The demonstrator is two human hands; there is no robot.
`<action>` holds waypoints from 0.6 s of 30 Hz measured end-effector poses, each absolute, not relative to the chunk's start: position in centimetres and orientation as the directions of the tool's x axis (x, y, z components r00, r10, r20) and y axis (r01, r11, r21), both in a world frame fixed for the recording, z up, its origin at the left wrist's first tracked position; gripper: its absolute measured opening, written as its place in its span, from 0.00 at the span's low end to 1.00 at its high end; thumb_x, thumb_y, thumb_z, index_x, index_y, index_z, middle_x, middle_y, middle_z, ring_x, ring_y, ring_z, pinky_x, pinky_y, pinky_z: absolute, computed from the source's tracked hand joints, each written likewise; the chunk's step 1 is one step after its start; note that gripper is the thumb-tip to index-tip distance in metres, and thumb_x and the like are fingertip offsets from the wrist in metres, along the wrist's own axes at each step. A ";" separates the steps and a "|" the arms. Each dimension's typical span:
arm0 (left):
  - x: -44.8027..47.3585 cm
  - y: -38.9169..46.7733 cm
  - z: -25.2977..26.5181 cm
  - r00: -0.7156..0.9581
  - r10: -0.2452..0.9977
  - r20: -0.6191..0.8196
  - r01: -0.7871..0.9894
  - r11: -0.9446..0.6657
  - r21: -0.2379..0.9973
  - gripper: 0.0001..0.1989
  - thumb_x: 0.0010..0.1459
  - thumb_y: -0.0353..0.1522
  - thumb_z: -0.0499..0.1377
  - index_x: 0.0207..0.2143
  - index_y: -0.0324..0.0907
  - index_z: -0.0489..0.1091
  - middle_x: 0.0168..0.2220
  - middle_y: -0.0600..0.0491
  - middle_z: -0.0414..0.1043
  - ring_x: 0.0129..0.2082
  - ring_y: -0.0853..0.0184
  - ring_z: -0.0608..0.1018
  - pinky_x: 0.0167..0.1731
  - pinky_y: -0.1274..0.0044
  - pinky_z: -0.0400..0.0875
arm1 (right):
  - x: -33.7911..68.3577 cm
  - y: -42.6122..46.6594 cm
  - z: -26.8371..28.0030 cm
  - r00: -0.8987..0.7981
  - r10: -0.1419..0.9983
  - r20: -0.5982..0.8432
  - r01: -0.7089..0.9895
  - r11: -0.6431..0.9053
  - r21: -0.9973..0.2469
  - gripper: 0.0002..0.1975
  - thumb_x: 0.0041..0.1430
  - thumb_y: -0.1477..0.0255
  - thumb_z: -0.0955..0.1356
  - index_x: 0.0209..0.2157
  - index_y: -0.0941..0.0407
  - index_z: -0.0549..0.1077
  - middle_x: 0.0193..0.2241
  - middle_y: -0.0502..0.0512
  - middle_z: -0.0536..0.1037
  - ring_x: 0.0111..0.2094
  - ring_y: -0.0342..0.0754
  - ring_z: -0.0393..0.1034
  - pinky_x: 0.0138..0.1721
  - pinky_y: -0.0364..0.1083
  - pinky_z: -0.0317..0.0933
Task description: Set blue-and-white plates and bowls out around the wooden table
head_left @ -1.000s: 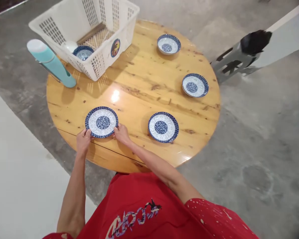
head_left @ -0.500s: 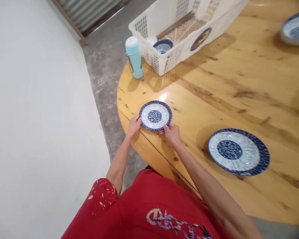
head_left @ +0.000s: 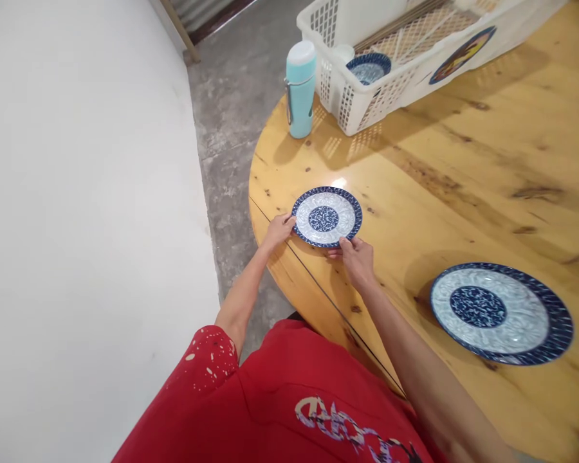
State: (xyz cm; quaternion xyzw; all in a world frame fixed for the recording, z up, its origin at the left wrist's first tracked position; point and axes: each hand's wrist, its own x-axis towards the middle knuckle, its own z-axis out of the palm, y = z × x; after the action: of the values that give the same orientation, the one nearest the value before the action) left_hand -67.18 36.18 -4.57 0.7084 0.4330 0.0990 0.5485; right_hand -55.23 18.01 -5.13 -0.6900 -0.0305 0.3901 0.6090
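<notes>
A round plate (head_left: 327,217) with a dark blue rim, a pale ring and a speckled blue centre is between my two hands near the table's rounded edge. My left hand (head_left: 280,229) pinches its left rim, thumb on top. At the near right rim, my right hand (head_left: 358,258) grips with the thumb above and the fingers partly under the plate. Whether the plate rests on the table or is slightly raised, I cannot tell. To the right sits a bigger plate (head_left: 502,313) in the same blue and white pattern, touched by neither hand.
Beyond the plate, a light blue bottle (head_left: 301,93) with a white lid stands upright by the edge of the wooden table (head_left: 415,218). Beside it is a white plastic basket (head_left: 350,116) containing a blue-patterned dish (head_left: 369,68). A white wall (head_left: 91,193) rises at the left.
The camera view has shifted, so the table, bottle and basket appear moved, the plates further right. Both hands keep their hold on the small plate, which has hardly moved on the table.
</notes>
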 end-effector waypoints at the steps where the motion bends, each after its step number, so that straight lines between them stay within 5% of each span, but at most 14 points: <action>1: -67.3 36.1 -4.3 0.595 0.719 -0.360 0.511 0.007 0.860 0.15 0.64 0.39 0.53 0.26 0.41 0.65 0.22 0.55 0.71 0.24 0.68 0.77 0.27 0.79 0.70 | -55.3 17.6 -5.1 0.688 0.532 -0.492 -0.428 -0.251 -0.869 0.07 0.59 0.67 0.68 0.30 0.56 0.70 0.22 0.54 0.77 0.21 0.48 0.74 0.23 0.44 0.70; 5: -67.5 35.5 -3.8 0.565 0.722 -0.399 0.522 0.061 0.850 0.16 0.66 0.41 0.53 0.27 0.41 0.64 0.23 0.55 0.72 0.25 0.68 0.78 0.26 0.80 0.70 | -55.5 16.5 -5.2 0.689 0.550 -0.472 -0.408 -0.244 -0.880 0.16 0.57 0.58 0.71 0.31 0.58 0.72 0.23 0.55 0.78 0.22 0.46 0.74 0.24 0.43 0.71; 18: -66.6 36.1 -4.8 0.570 0.754 -0.327 0.540 -0.043 0.841 0.13 0.61 0.35 0.53 0.23 0.42 0.64 0.21 0.55 0.70 0.23 0.67 0.76 0.27 0.78 0.71 | -55.5 18.2 -4.6 0.693 0.551 -0.466 -0.380 -0.270 -0.885 0.15 0.58 0.60 0.69 0.28 0.57 0.69 0.21 0.53 0.77 0.21 0.45 0.73 0.23 0.41 0.69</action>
State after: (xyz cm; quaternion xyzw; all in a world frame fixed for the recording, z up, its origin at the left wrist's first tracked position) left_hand -66.56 36.09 -4.78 0.7150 0.4522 0.1021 0.5233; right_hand -55.51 18.19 -4.61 -0.6967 -0.0614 0.3871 0.6009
